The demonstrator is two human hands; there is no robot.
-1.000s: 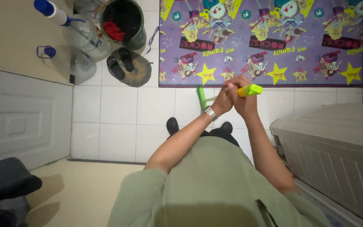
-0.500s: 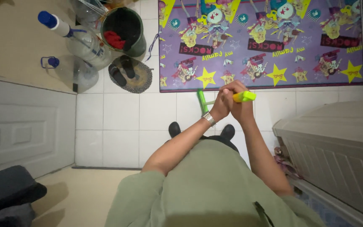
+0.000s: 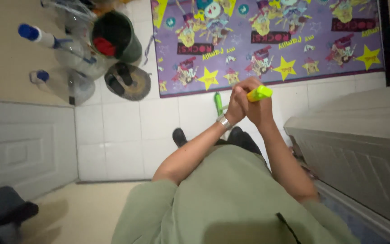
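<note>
Yellow-green plastic shows at the top of the clasped hands — the handle end (image 3: 259, 93) of a long tool, gripped in the right hand (image 3: 257, 106). The left hand (image 3: 236, 101) is closed over the same grip, fingers wrapped against the right, a metal wristband (image 3: 225, 122) just below it. A green shaft (image 3: 219, 103) emerges beside the left hand and runs down towards the white tiled floor (image 3: 113, 131); its lower end is hidden behind the arms. Both hands are held out in front of the green shirt (image 3: 231, 203), above the near edge of a purple cartoon mat (image 3: 271, 40). Two dark shoes (image 3: 179, 135) stand on the tiles below. Left of the mat — a dark bucket (image 3: 123, 38), clear water bottles (image 3: 64, 81) with blue caps, and a round mat bearing sandals (image 3: 127, 81). A white ribbed cabinet (image 3: 362, 144) stands to the right.
</note>
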